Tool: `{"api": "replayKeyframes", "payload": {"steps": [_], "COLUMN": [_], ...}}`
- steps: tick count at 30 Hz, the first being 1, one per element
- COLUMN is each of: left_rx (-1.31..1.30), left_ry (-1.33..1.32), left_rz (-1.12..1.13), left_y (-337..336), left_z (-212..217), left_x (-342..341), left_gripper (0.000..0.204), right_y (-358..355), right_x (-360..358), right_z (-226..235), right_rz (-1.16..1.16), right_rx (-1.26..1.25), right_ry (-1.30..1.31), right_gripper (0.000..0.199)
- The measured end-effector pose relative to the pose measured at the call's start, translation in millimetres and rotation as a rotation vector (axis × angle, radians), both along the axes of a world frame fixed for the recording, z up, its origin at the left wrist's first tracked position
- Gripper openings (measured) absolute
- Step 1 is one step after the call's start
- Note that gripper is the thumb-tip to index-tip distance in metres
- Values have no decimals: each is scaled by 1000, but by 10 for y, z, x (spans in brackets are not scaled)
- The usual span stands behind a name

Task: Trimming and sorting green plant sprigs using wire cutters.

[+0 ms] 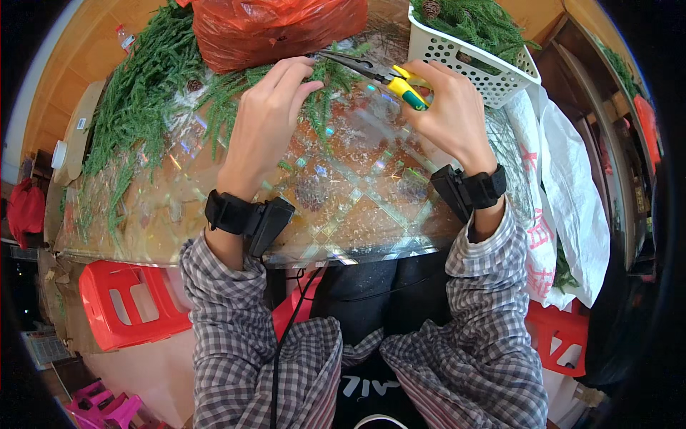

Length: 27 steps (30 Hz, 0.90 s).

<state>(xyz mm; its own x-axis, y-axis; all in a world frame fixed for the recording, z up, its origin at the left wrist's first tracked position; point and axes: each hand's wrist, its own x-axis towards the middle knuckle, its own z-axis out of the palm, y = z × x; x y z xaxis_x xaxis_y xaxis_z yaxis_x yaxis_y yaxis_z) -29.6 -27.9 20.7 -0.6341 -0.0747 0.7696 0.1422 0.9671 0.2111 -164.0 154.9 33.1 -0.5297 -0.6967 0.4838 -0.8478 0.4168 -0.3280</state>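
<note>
My right hand (454, 107) is wrapped round long-nose pliers (407, 87) with yellow and green handles. Their dark jaws point left, reaching the fingertips of my left hand (275, 100). That hand is closed in a pinch at the jaw tips; what it grips is too small and hidden to name. Just below and beside the pinch, a green artificial pine sprig (330, 82) lies on the table, close under the pliers. A larger heap of green pine garland (146, 100) spreads to the left of my left hand.
Behind my hands sits a red plastic bag (279, 32). A white perforated basket (493, 79) of greenery and a pine cone stands at the far right. White sacks (572, 207) hang by the right table edge. Red stools (132, 304) are below the patterned table (343, 222).
</note>
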Motion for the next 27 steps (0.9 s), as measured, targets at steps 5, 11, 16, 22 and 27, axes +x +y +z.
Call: {"api": "replayKeyframes", "payload": {"steps": [5, 11, 16, 22, 27], "left_rx": [162, 282, 340, 394, 414], "left_ry": [-20, -78, -126, -126, -146], "left_rz": [-73, -180, -247, -313, -299], "left_y": [0, -57, -78, -106, -94], "left_z": [25, 40, 65, 71, 97], "left_x": [19, 45, 66, 73, 102], "left_gripper": [14, 12, 11, 14, 16], "right_y": [35, 64, 85, 98, 97], "right_x": [-49, -83, -112, -127, -155], "right_z": [-3, 24, 46, 61, 28], "right_rz": [49, 101, 127, 164, 180], "right_rx": [-41, -47, -20, -19, -27], "right_ry": [43, 53, 66, 55, 48], "right_gripper": [38, 37, 37, 37, 37]}}
